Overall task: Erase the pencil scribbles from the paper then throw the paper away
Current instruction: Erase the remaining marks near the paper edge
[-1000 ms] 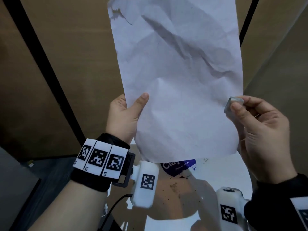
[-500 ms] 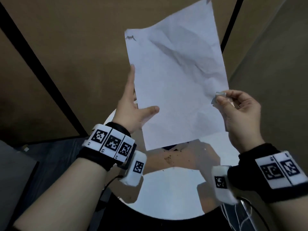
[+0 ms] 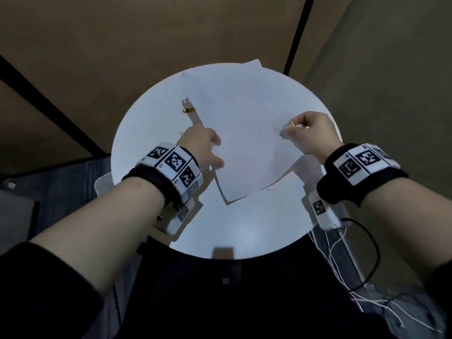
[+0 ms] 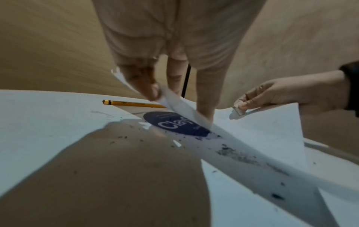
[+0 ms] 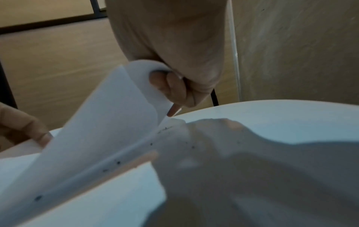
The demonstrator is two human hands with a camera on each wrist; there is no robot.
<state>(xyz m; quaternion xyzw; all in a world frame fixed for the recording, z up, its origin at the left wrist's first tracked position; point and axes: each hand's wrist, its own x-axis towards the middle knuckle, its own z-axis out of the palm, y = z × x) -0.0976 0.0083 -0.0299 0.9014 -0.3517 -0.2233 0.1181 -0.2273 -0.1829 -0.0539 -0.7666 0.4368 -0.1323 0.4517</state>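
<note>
Over round counter [image 3: 244, 231], paper [image 3: 244, 143] held low, near flat, likely for more erasing. Left hand [image 3: 200, 145] pinches left edge; right hand [image 3: 310, 130] pinches right edge plus eraser [image 3: 285, 132]. Pencil [image 3: 188, 110] just beside paper.

- The white paper [image 3: 247, 143] hangs low over the round table [image 3: 244, 231], gripped at its left and right edges, its near corner almost touching the tabletop.
- The small pale eraser [image 3: 285, 131] sits pinched against the paper's right edge, above the table.
</note>
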